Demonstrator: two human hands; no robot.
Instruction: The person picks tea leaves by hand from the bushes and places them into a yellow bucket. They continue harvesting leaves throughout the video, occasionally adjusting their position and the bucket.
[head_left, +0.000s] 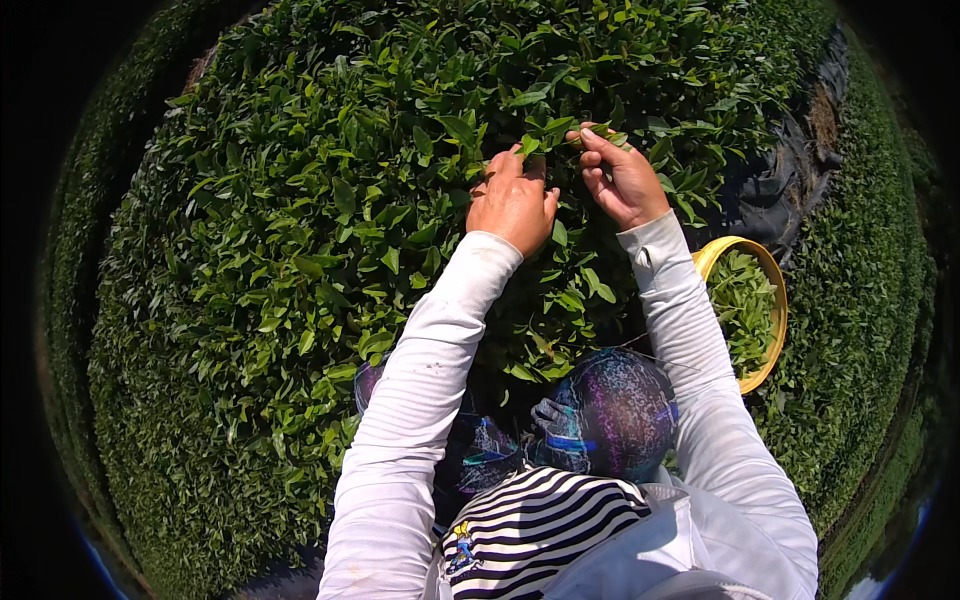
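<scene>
My right hand (624, 180) pinches a small leafy shoot (616, 138) between thumb and forefinger, its palm side partly turned up. Just to the left of it, my left hand (514, 201) reaches back-up into the leaves of a tea bush (345, 195). Foliage hides those left fingertips, so whether they grip anything does not show. A bright young leaf (529, 144) stands right by them. Both hands are at the bush's top surface, a short gap apart.
Beside my right forearm, a yellow-rimmed basket (781, 315) holds loose green leaves (741, 307). Dark plastic sheeting (776, 184) lies between this row and another hedge row (862, 300) on the right. My knees, in patterned trousers (611, 412), press close to the bush.
</scene>
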